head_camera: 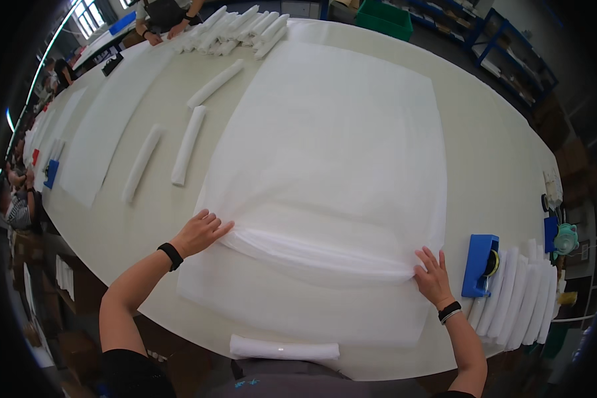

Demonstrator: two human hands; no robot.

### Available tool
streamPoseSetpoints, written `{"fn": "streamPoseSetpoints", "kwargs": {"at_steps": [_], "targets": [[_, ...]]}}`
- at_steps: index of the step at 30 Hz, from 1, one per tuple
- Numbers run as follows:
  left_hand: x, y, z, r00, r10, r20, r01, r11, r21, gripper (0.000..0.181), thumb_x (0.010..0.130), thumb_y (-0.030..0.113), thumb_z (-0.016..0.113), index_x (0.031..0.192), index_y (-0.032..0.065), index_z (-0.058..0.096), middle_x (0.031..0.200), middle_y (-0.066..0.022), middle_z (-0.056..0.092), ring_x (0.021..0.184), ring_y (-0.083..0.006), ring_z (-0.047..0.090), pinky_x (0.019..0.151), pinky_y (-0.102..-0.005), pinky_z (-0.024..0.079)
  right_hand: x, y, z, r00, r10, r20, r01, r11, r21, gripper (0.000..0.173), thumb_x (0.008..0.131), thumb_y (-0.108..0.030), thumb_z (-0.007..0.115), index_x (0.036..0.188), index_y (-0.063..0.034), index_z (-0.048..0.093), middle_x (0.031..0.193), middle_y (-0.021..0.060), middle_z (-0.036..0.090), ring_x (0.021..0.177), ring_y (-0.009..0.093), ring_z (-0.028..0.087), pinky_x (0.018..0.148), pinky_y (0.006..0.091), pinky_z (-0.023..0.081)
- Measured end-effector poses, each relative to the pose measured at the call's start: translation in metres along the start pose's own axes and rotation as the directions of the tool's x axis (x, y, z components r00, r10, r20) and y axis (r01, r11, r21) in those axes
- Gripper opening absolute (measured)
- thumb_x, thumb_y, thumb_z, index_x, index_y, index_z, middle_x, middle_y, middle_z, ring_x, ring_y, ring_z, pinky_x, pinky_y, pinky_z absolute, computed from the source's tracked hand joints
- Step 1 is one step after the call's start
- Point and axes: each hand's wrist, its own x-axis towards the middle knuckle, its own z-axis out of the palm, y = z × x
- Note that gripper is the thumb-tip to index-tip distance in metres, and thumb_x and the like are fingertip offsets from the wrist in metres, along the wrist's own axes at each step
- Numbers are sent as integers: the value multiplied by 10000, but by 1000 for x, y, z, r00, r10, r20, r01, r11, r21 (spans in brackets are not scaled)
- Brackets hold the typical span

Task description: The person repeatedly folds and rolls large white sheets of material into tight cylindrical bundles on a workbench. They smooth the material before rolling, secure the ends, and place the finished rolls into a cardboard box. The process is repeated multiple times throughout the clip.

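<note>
A large thin white translucent sheet [328,139] lies spread on the pale table [492,164]. Across its lower part runs a gathered fold, pinched at its left end by my left hand [202,233] and at its right end by my right hand [433,277]. The sheet continues flat below the fold. A rolled white bundle [284,347] with a small piece of clear tape lies at the table's near edge, against the apron. To the right of my right hand stands a blue tape dispenser [477,266] with a roll of tape, beside a row of white rolls [520,298].
Three loose white rolls [189,144] lie left of the sheet. Beyond them are a pile of rolls [234,30], a co-worker's hands [164,37] and another long sheet [114,119]. A green crate [384,20] stands past the far edge. A small turquoise fan [566,240] is at the right.
</note>
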Motion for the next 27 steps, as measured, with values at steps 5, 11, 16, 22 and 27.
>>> {"fn": "streamPoseSetpoints", "kwargs": {"at_steps": [5,11,16,22,27], "targets": [[-8,17,7,934,-337,117,356,899,-255,253,840,-3,590,1086,58,597,935,-78,607,959,-263,584,962,-401,437,-14,-7,6,977,212,2,-207,951,228,227,785,-152,792,925,-111,618,1301,75,582,1297,301,505,1074,527,364],[46,-21,-2,961,-232,-147,226,972,-62,222,809,-10,630,1027,20,606,1268,-109,575,1247,-276,521,1078,-442,405,38,23,17,904,427,-10,-416,884,212,276,797,-118,776,1026,-83,626,1221,104,592,1168,323,551,963,470,412],[98,-50,31,880,-471,63,472,851,-230,280,810,33,688,1081,32,613,1231,-108,602,1203,-286,548,1029,-421,431,87,45,28,916,313,-250,-280,947,160,267,811,-78,745,1045,-53,620,1217,100,634,1179,303,579,988,440,437],[78,-35,7,916,-401,26,401,910,-107,190,813,53,668,998,58,622,1024,-83,630,1039,-243,591,936,-386,442,41,31,28,899,409,-153,-408,912,43,214,812,-32,709,1002,-72,618,1213,90,640,1160,303,596,998,454,434],[-35,47,-21,998,-23,-62,15,992,-125,225,729,-3,676,928,62,595,1126,-86,593,1128,-266,560,1045,-539,371,-44,-35,-3,995,75,64,-81,992,95,207,803,-40,723,977,-107,635,1365,111,557,1358,328,468,1116,579,331]]}}
